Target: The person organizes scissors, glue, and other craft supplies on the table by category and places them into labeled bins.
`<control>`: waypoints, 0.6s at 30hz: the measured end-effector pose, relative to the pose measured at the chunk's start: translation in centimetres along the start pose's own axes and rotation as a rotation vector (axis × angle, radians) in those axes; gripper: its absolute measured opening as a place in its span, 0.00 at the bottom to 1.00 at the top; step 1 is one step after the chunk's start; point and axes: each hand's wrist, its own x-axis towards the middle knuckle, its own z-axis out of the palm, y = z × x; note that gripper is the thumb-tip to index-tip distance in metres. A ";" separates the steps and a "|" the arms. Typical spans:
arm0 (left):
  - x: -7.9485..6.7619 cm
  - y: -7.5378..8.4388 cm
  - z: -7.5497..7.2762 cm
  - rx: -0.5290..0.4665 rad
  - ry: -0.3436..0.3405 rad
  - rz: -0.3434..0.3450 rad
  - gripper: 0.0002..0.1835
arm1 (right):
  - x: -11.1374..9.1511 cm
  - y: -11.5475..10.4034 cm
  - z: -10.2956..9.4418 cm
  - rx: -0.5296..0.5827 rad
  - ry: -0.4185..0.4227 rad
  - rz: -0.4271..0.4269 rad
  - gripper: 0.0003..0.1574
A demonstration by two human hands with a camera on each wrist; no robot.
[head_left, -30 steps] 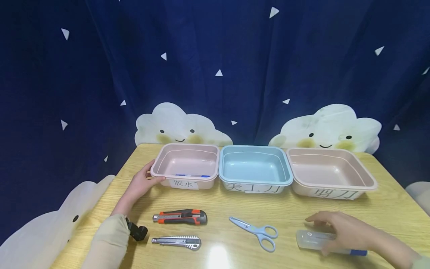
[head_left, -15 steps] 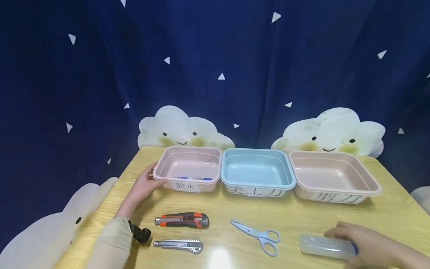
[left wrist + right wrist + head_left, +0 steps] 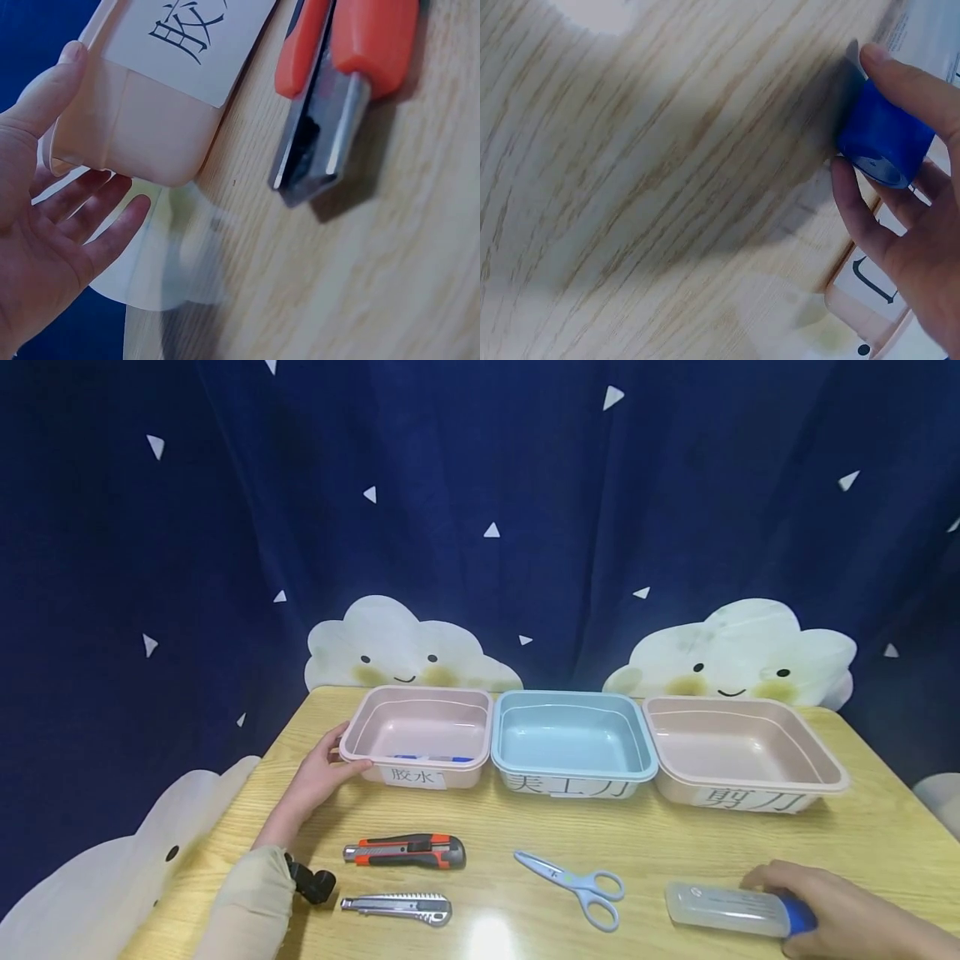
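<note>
Near scissors (image 3: 577,882) — right hand (image 3: 836,906) grips bottle (image 3: 727,909) (cap (image 3: 799,915) part-hidden).

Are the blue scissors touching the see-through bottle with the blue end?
Apart. The head view shows it: bare wooden table lies between the handle loops of the blue scissors and the see-through bottle.

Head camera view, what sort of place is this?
Probably an indoor craft table: three labelled bins stand in a row on a wooden table, scissors lie in front, and a dark blue curtain hangs behind.
</note>
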 end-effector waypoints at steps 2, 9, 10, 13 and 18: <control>0.0 0.1 0.0 0.000 -0.001 0.003 0.44 | -0.2 0.0 -0.1 -0.041 0.012 -0.060 0.31; -0.1 0.4 0.1 -0.010 0.009 0.019 0.45 | -0.2 -0.4 -0.4 -0.216 0.117 -0.252 0.29; -0.1 0.4 0.1 -0.010 0.008 0.019 0.45 | -0.2 -0.5 -0.4 -0.232 0.135 -0.273 0.29; -0.2 0.4 0.1 -0.004 0.006 0.018 0.45 | -0.1 -0.9 -0.3 -0.254 0.172 -0.296 0.30; -0.2 0.3 0.1 0.001 0.008 0.009 0.46 | 0.1 -1.7 -0.2 -0.305 0.357 -0.442 0.29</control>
